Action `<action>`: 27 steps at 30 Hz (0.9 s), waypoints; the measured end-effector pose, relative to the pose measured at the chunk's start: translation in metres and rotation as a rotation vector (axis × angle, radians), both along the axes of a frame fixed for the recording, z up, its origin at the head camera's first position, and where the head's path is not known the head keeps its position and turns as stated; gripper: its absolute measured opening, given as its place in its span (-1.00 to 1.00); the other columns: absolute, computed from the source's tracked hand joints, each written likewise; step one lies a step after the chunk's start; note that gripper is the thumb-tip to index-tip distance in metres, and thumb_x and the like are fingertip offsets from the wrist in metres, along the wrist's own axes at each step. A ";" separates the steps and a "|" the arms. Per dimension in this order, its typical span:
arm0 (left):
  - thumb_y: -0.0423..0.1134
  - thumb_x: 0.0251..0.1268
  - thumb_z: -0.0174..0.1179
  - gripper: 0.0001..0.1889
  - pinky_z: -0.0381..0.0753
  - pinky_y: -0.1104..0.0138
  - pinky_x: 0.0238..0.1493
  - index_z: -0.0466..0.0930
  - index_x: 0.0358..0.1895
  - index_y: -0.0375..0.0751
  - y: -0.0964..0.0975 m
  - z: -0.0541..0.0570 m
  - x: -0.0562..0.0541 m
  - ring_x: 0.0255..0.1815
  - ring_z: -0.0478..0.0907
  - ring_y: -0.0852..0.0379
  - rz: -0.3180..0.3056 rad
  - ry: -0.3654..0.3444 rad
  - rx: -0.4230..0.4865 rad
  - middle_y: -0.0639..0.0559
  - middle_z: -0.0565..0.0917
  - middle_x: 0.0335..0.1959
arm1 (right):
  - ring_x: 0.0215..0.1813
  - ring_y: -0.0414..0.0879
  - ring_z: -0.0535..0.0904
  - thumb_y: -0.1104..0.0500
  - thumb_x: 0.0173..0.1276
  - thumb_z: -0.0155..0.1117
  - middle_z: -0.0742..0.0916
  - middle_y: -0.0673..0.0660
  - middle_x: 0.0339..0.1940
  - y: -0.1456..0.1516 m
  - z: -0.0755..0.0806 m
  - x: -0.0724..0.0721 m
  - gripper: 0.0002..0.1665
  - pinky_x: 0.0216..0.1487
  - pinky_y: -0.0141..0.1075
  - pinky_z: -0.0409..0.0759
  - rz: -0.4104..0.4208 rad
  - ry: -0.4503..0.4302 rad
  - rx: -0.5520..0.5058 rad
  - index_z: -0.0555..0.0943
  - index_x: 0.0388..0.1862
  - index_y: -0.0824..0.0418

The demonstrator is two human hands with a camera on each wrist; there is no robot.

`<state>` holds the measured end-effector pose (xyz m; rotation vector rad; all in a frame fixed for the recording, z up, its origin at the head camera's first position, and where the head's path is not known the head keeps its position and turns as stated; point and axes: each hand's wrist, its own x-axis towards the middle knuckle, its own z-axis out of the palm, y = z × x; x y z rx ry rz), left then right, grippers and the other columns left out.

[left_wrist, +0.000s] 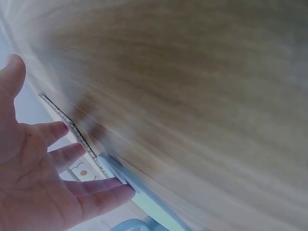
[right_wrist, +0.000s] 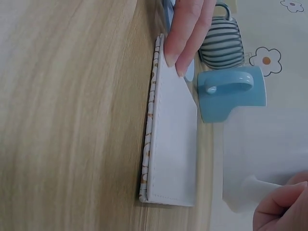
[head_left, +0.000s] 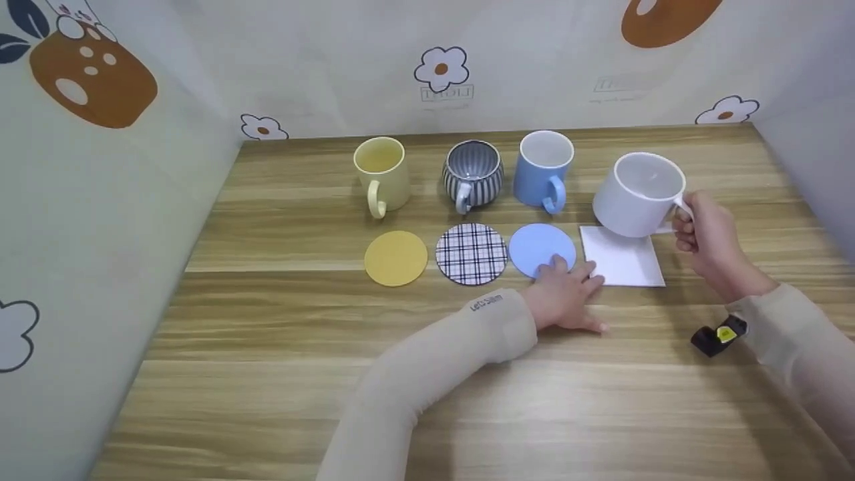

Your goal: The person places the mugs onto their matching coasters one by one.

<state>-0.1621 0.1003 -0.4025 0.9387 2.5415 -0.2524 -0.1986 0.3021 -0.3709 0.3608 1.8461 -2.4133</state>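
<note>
My right hand (head_left: 715, 237) grips the handle of a white mug (head_left: 634, 200), its fingers curled round it. The mug leans slightly and overlaps the far edge of a white square coaster (head_left: 628, 260) in the head view. Fingers spread, my left hand (head_left: 564, 294) rests with its fingertips on the near edges of the blue round coaster (head_left: 540, 248) and the white coaster. In the right wrist view, two left fingertips (right_wrist: 180, 67) press the white coaster's corner. Behind the blue coaster stands a blue mug (head_left: 536, 180), upright, handle toward me.
A striped grey mug (head_left: 473, 175) and a yellow mug (head_left: 382, 175) stand left of the blue one. In front of them lie a plaid round coaster (head_left: 471, 254) and a yellow round coaster (head_left: 395, 258). A patterned wall (head_left: 347, 73) borders the wooden table (head_left: 280, 347).
</note>
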 end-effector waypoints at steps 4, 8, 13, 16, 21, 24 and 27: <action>0.53 0.03 -0.22 -0.12 0.19 0.09 0.27 -0.12 0.44 0.28 0.000 0.000 0.000 0.41 -0.05 -0.17 0.000 0.006 0.001 0.25 -0.13 0.47 | -0.74 -0.24 0.03 0.23 0.32 -0.26 0.35 -0.09 -0.88 0.000 0.000 0.006 -0.49 -0.59 -0.33 -0.20 0.022 0.012 -0.016 0.29 -0.86 0.15; 0.54 0.02 -0.24 -0.12 0.23 0.10 0.24 -0.12 0.43 0.28 0.000 0.000 0.001 0.40 -0.02 -0.16 -0.010 0.027 -0.019 0.26 -0.12 0.47 | -0.68 -0.18 -0.06 0.22 0.32 -0.26 0.34 -0.10 -0.89 0.000 -0.001 0.012 -0.50 -0.58 -0.32 -0.20 0.023 0.005 0.007 0.30 -0.85 0.15; 0.55 0.02 -0.27 -0.11 0.24 0.11 0.22 -0.14 0.44 0.29 0.000 0.000 0.001 0.40 -0.02 -0.15 -0.016 0.035 -0.040 0.27 -0.13 0.47 | -0.71 -0.20 -0.03 0.23 0.31 -0.27 0.34 -0.10 -0.90 0.001 -0.002 0.018 -0.50 -0.58 -0.31 -0.21 0.027 -0.011 0.009 0.31 -0.86 0.15; 0.55 0.02 -0.27 -0.11 0.22 0.11 0.24 -0.16 0.44 0.29 0.000 0.000 0.000 0.41 -0.05 -0.16 -0.012 0.021 -0.037 0.28 -0.15 0.47 | -0.73 -0.22 -0.01 0.23 0.31 -0.25 0.34 -0.10 -0.90 0.000 -0.002 0.021 -0.49 -0.59 -0.31 -0.20 0.027 -0.019 0.018 0.31 -0.87 0.15; 0.55 0.02 -0.29 -0.12 0.18 0.10 0.26 -0.17 0.44 0.32 0.000 0.000 -0.001 0.42 -0.07 -0.17 -0.013 0.003 -0.034 0.29 -0.17 0.48 | -0.67 -0.17 -0.07 0.23 0.31 -0.26 0.34 -0.11 -0.90 0.001 -0.003 0.026 -0.48 -0.58 -0.30 -0.20 0.044 -0.024 0.039 0.30 -0.88 0.14; 0.55 0.02 -0.30 -0.11 0.15 0.09 0.29 -0.20 0.44 0.30 0.000 0.000 -0.001 0.43 -0.09 -0.18 -0.009 -0.010 -0.035 0.29 -0.19 0.48 | -0.63 -0.14 -0.09 0.23 0.31 -0.28 0.34 -0.11 -0.89 0.002 -0.004 0.028 -0.49 -0.57 -0.29 -0.20 0.057 -0.026 0.050 0.29 -0.87 0.13; 0.55 0.03 -0.28 -0.10 0.13 0.09 0.31 -0.18 0.45 0.26 -0.001 0.000 -0.001 0.43 -0.10 -0.17 -0.001 -0.022 -0.019 0.29 -0.19 0.48 | -0.63 -0.14 -0.08 0.23 0.32 -0.29 0.34 -0.12 -0.89 0.002 -0.006 0.031 -0.48 -0.58 -0.30 -0.19 0.061 -0.033 0.051 0.30 -0.87 0.12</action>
